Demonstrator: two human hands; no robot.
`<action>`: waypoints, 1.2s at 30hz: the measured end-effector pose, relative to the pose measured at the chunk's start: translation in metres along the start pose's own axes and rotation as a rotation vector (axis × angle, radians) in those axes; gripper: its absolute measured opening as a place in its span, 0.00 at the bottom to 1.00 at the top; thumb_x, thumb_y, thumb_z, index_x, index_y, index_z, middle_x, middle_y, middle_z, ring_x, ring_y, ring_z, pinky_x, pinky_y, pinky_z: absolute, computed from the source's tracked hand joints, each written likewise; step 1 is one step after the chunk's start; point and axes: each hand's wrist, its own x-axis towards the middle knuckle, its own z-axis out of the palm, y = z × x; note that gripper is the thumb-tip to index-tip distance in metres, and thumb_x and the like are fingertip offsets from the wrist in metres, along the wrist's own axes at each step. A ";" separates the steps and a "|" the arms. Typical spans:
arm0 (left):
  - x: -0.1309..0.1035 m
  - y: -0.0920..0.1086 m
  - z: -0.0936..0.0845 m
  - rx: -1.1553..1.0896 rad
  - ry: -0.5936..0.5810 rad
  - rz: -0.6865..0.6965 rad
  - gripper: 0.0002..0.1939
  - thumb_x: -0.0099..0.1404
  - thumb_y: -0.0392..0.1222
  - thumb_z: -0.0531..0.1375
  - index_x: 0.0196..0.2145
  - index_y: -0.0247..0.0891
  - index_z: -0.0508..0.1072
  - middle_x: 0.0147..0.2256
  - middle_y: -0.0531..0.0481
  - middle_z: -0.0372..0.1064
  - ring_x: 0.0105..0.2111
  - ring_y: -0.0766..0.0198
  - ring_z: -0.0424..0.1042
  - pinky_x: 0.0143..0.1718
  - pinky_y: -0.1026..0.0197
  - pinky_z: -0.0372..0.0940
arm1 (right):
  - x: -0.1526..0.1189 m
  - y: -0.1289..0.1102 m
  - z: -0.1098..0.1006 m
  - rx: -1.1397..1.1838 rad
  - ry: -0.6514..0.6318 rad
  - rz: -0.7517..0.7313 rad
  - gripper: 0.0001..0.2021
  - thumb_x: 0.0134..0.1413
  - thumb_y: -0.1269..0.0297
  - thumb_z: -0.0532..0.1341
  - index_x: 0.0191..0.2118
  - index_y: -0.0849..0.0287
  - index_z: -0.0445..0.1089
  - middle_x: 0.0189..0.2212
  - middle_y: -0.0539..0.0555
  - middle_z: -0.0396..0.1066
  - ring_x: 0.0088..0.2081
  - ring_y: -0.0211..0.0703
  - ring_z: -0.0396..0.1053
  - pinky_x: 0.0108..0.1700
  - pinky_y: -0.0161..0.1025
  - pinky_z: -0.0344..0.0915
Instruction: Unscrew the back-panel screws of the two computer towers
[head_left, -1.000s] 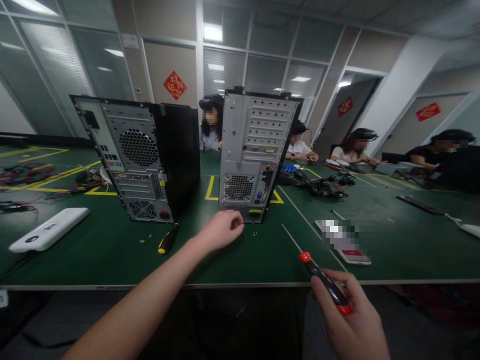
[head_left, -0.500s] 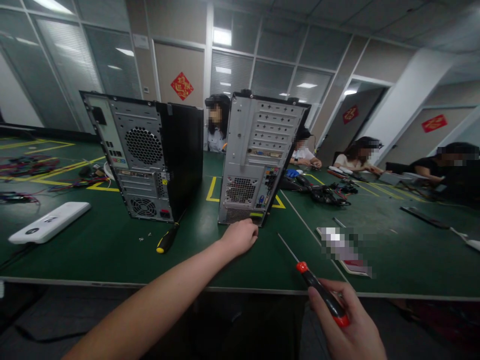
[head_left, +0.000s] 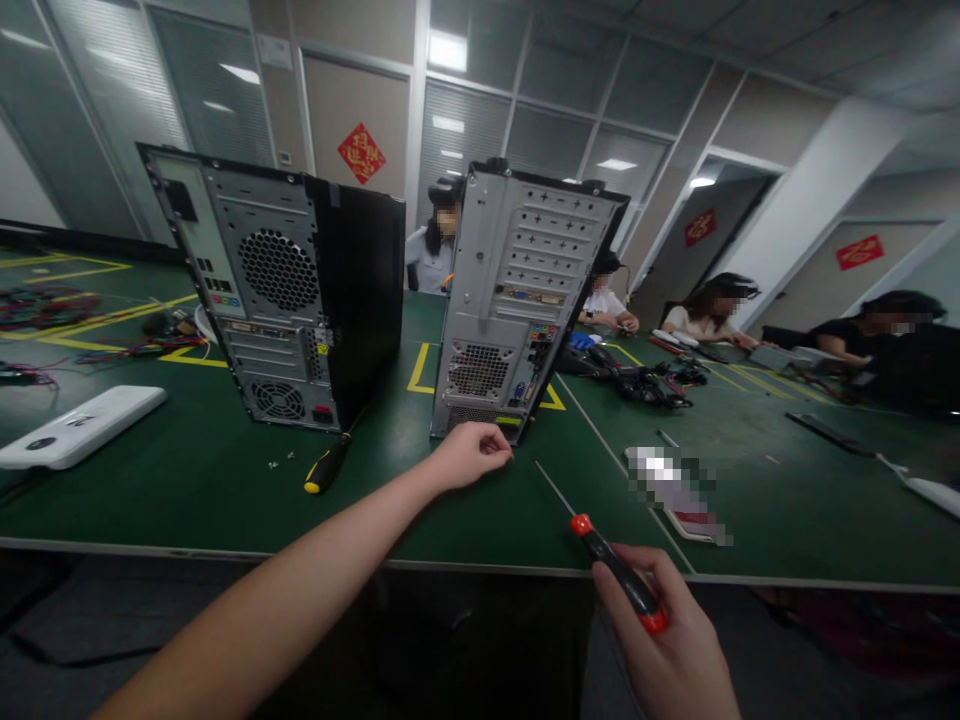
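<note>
My left hand (head_left: 471,455) is at the bottom of the right computer case (head_left: 491,250), fingertips pinched together; whatever may be between them is too small to make out. My right hand (head_left: 667,620) holds a red and black screwdriver (head_left: 619,575) near the table's front edge, its thin shaft pointing up and left toward the case. The left computer case (head_left: 277,275) stands upright with its back panel facing me. A yellow and black screwdriver (head_left: 327,465) lies at its foot, beside a few tiny screws (head_left: 281,460).
A white power bank (head_left: 86,425) lies at the left of the green table (head_left: 465,530). To the right are a phone (head_left: 679,495) and a heap of black cables (head_left: 652,380). Several people sit across and along the table.
My left hand has lifted slightly off the table at the case's foot, its fingers now pinched. My right hand with the screwdriver has moved a little left and up. The view has shifted slightly.
</note>
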 end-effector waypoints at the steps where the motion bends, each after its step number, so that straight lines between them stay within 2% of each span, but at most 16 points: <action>1: 0.001 -0.002 -0.001 -0.067 -0.015 -0.022 0.05 0.66 0.39 0.67 0.36 0.34 0.79 0.36 0.45 0.81 0.36 0.61 0.78 0.41 0.59 0.71 | 0.000 -0.001 0.002 0.004 -0.012 0.001 0.14 0.61 0.47 0.64 0.41 0.52 0.72 0.23 0.46 0.69 0.23 0.41 0.66 0.27 0.36 0.63; 5: 0.004 -0.008 -0.002 -0.245 -0.052 -0.053 0.05 0.65 0.37 0.67 0.36 0.32 0.77 0.35 0.45 0.80 0.36 0.63 0.78 0.42 0.58 0.71 | 0.000 0.000 0.006 0.027 -0.071 0.005 0.15 0.61 0.46 0.64 0.41 0.53 0.72 0.23 0.46 0.68 0.24 0.41 0.65 0.27 0.35 0.62; 15: 0.002 -0.004 -0.005 -0.602 -0.120 -0.124 0.19 0.58 0.46 0.76 0.40 0.30 0.78 0.36 0.45 0.79 0.34 0.66 0.76 0.44 0.56 0.69 | -0.005 -0.014 0.005 0.062 -0.048 -0.022 0.13 0.62 0.48 0.64 0.41 0.53 0.72 0.23 0.46 0.68 0.25 0.41 0.66 0.29 0.36 0.62; 28: 0.001 -0.006 -0.006 -0.623 -0.198 -0.117 0.23 0.56 0.52 0.76 0.40 0.32 0.79 0.33 0.48 0.77 0.35 0.66 0.74 0.46 0.55 0.66 | -0.007 -0.017 0.003 0.054 -0.049 -0.045 0.12 0.62 0.50 0.64 0.42 0.53 0.73 0.25 0.46 0.71 0.26 0.40 0.68 0.30 0.35 0.64; 36: 0.002 -0.012 -0.008 -0.605 -0.251 -0.116 0.22 0.60 0.53 0.74 0.43 0.33 0.80 0.38 0.47 0.76 0.36 0.66 0.72 0.48 0.54 0.66 | 0.001 0.001 -0.007 -0.028 -0.120 -0.140 0.12 0.62 0.50 0.64 0.42 0.53 0.74 0.24 0.47 0.72 0.24 0.40 0.70 0.26 0.33 0.65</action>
